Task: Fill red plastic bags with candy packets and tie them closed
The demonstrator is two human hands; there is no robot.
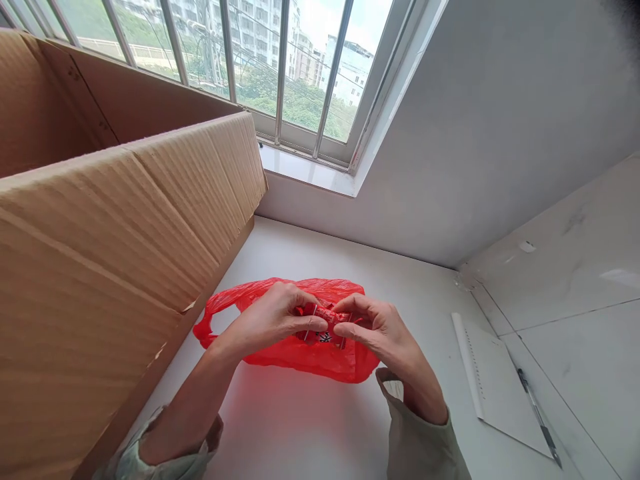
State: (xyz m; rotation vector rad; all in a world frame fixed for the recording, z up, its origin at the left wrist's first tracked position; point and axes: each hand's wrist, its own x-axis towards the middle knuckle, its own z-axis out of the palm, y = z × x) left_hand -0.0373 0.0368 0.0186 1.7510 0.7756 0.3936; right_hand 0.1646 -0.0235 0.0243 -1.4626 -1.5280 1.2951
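Note:
Over a thin red plastic bag (310, 368) lying on the white tabletop, both hands meet at a small shiny red wrapped packet (331, 319) with pale stripes and dark lettering. My left hand (277, 315) pinches its left end between thumb and fingers. The right end is pinched the same way by my right hand (384, 328). Fingers hide parts of the packet, so its exact kind does not show. One handle loop of the bag spreads out to the left, beside my left wrist.
A large open cardboard box (125, 267) stands close on the left. To the right lie a white notepad (500, 380) and a black-ended pen (540, 417) near the marbled wall. Behind the white table (410, 273) is a barred window (300, 73).

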